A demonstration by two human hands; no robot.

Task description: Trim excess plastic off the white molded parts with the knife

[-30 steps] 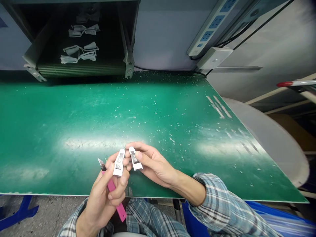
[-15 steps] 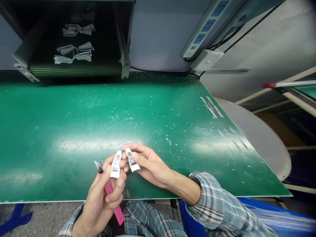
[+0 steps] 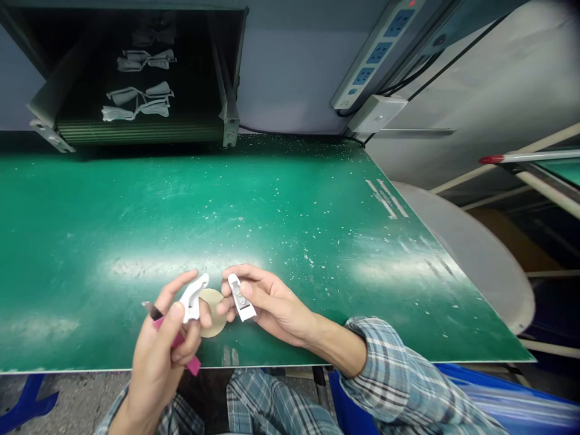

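My left hand (image 3: 158,344) grips a pink-handled craft knife (image 3: 174,344), its small blade (image 3: 148,307) pointing left over the green mat. Pinched in the same hand's fingers is a white plastic clip (image 3: 193,297), showing its plain side. My right hand (image 3: 272,302) holds a second white clip (image 3: 240,297) with a metal insert between thumb and fingers. A round beige disc (image 3: 215,313) lies between my hands, partly hidden by the left hand and its clip. It seems to rest on the green anti-static mat (image 3: 136,205).
White fabric pieces (image 3: 138,84) sit on a dark shelf at the back left. A blue power strip (image 3: 376,60) and white junction box (image 3: 377,113) are mounted at the back right. A large pale round board (image 3: 471,254) stands past the mat's right edge, above a blue bin (image 3: 498,405).
My left hand has moved left and turned its clip over, and the knife now lies flatter. The two clips are further apart. A beige disc now shows between my hands.
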